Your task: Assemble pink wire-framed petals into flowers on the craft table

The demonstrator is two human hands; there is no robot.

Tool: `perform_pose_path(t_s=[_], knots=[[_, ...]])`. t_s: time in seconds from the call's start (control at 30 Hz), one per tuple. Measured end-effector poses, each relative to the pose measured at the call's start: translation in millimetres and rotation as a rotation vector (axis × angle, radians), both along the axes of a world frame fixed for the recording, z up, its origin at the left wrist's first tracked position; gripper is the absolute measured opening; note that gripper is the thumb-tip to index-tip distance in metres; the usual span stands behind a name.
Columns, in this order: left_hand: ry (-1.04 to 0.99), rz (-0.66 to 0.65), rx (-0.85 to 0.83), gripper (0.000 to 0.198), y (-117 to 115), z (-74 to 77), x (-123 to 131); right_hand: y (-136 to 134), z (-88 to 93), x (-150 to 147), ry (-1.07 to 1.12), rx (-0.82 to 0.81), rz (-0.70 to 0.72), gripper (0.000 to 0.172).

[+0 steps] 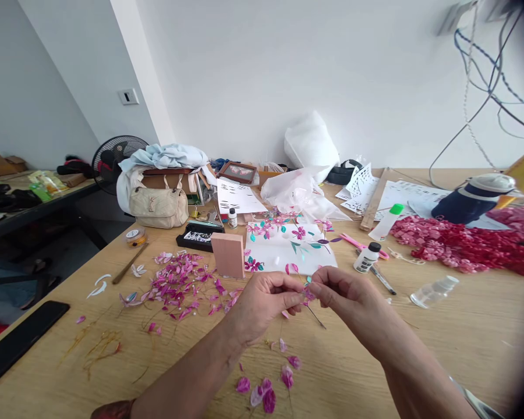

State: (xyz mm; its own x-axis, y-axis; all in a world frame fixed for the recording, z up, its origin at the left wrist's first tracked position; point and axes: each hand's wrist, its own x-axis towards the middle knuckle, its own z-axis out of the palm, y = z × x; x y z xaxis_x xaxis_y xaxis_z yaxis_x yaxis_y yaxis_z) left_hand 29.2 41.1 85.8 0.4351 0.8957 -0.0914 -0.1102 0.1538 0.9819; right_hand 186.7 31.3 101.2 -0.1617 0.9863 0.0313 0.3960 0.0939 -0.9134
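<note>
On the worktop (463, 349), the block (228, 254) stands left of the sheet (283, 256); petals (181, 285) lie left of the block, a bottle (367, 257) right of the sheet.

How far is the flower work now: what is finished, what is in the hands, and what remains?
Done, it seems: several pink flowers with teal leaves lie on the white sheet. In hand: the left hand and right hand pinch a small pink petal flower on a thin wire. Left: the heap of loose pink petals on the wooden table looks unused.
</note>
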Motion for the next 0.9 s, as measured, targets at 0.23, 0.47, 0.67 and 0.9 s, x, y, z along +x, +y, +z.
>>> perform_pose_path(t_s=[0.23,0.47,0.67,0.9], knots=[[-0.071,0.007,-0.048,0.013,1.4,0.9,-0.5,0.4,-1.5,1.9,0.102,-0.036,0.007,0.025],[-0.181,0.047,-0.08,0.017,0.6,5.4,-2.5,-0.5,2.2,5.6,0.159,-0.101,0.058,0.027],[-0.262,0.096,-0.113,0.014,0.2,8.4,-2.8,0.8,-1.9,2.6,0.265,-0.14,0.138,0.024],[-0.241,0.106,-0.136,0.015,-1.2,8.9,-1.9,-1.5,-0.7,-5.5,0.319,-0.132,0.057,0.024]])
